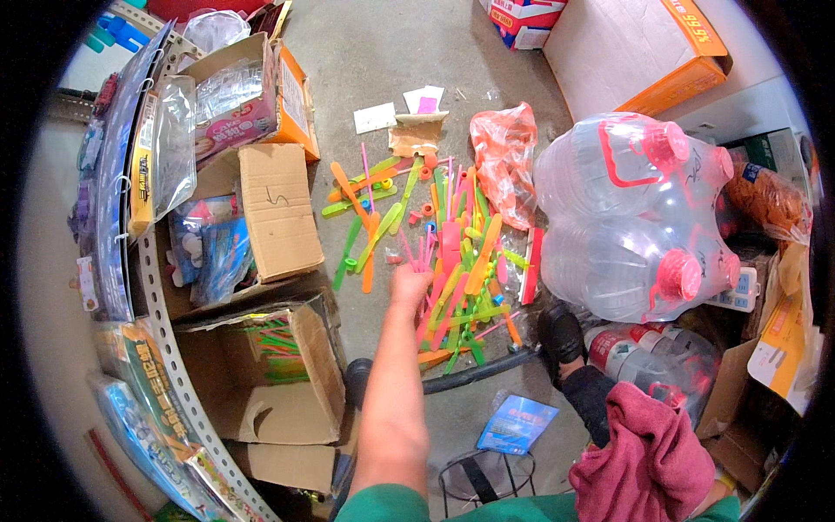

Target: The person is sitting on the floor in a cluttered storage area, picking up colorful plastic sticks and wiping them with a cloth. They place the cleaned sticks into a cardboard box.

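Observation:
My left hand (410,283) reaches to a pile of plastic propeller toys on the floor, its fingers closed around several thin pink sticks (424,252). Loose propeller blades, such as an orange one (484,254) and a lime-green one (383,230), lie beside and beyond the hand in yellow, green, orange and pink. Small coloured caps (427,209) are scattered among them. A dark red cloth (644,457) lies at the lower right, with a bit of bare skin next to it. My right hand does not show.
Left are a shelf frame (165,339) and open cardboard boxes (278,209); one holds green and red sticks (277,344). Right are large clear bottles (600,226). A crumpled orange bag (504,161) lies behind the pile, a black curved bar (483,372) before it, a blue packet (517,424) nearer.

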Demonstrator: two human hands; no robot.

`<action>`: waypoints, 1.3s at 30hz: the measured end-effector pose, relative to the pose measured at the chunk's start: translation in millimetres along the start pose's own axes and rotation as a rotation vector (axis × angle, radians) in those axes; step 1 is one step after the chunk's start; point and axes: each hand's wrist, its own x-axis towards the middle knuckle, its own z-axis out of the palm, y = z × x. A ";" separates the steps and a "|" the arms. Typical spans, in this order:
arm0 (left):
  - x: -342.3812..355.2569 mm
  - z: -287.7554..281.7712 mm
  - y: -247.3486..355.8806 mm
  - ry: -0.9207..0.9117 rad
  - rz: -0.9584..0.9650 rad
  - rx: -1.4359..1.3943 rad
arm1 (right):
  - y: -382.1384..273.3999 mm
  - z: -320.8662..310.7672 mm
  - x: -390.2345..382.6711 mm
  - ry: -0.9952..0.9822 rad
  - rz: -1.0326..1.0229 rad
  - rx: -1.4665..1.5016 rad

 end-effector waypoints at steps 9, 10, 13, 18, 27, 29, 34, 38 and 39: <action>9.0 14.0 9.1 0.182 0.122 0.554 | -60.7 -36.5 -31.1 0.010 0.116 0.324; 10.1 8.8 5.5 0.172 0.092 0.580 | -60.9 -35.2 -28.5 -0.010 0.121 0.370; 10.5 9.9 10.4 0.175 0.139 0.562 | -86.0 -41.8 -39.7 -0.006 0.155 0.505; -7.6 -5.7 1.6 0.296 0.238 0.408 | -126.5 -55.3 -61.3 -0.072 0.262 0.899; -83.0 -62.2 93.9 0.152 0.259 -0.531 | -193.8 -78.8 -107.6 -0.167 1.023 1.888; -106.3 -78.6 117.6 0.104 0.294 -0.615 | -191.2 -74.6 -116.8 -0.149 0.454 1.467; -198.8 -100.0 195.5 -0.116 0.437 -0.908 | -139.9 -62.6 -94.7 -0.246 0.106 1.549; -287.5 -94.0 236.9 -0.132 0.685 -0.982 | -134.2 -53.5 -75.3 -0.774 0.003 2.029; -309.9 -82.5 243.9 -0.144 0.723 -0.997 | -142.6 -53.1 -76.3 -0.895 -0.068 2.098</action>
